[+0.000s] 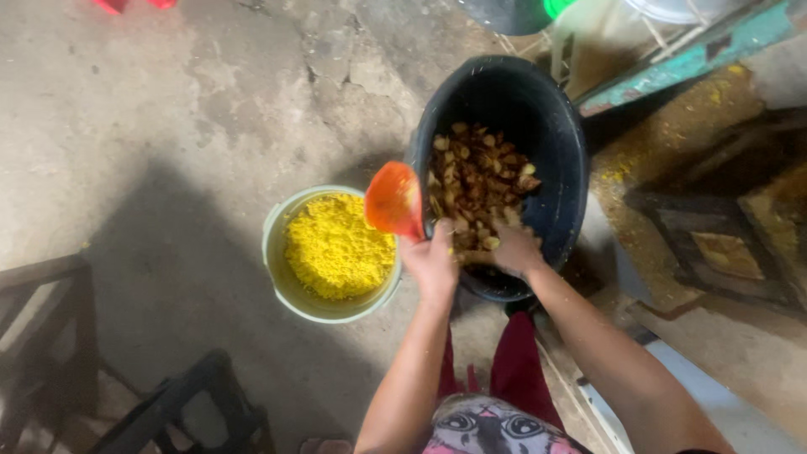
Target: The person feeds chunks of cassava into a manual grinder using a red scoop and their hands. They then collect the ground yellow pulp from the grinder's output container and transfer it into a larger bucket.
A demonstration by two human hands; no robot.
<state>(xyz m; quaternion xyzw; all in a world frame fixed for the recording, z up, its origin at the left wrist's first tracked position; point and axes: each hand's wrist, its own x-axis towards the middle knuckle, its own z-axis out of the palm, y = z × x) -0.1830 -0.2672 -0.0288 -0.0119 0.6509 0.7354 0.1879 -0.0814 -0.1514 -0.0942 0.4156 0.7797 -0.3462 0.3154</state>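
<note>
Over the concrete floor we see 2 containers side by side: a pale green bucket of yellow grain and a black tub tipped toward us, holding brown chopped pieces. Our left hand has its grip wrapped tight around the handle of an orange scoop, held above the gap between bucket and tub; its long axis runs from the hand up and to the left, bowl end pointing away from us. Our right hand lies in the brown pieces at the tub's near rim; we cannot tell whether its grip is spread or clenched.
</note>
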